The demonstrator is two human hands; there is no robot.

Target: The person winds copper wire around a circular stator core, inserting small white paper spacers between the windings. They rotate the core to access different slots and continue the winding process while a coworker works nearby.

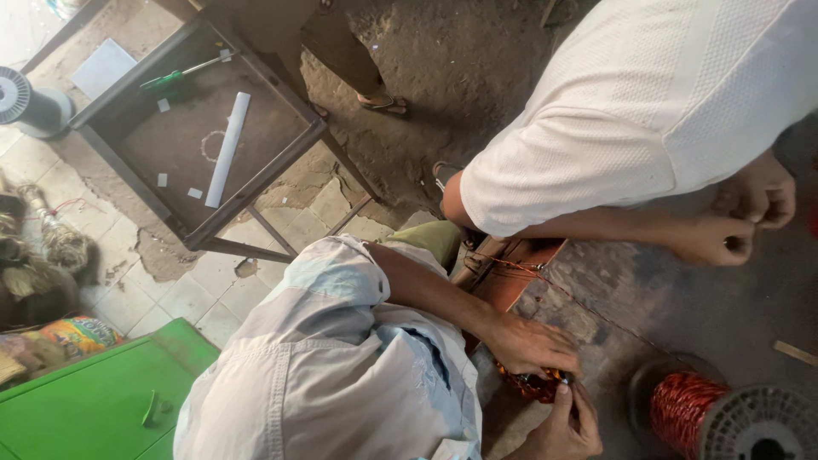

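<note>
Head view: your left hand [532,345] and right hand [567,422] both pinch a small coil [535,385] of red wire over the counter [733,311], winding seemingly partway, wire still running to the well-stocked spool [686,407].

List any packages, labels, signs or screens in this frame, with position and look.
Printed packet: far left, beside the green box; crumpled, orange, yellow and blue.
Flat white sheet: top left, by the dark metal table; rectangular, blank.
No signs or screens visible.
</note>
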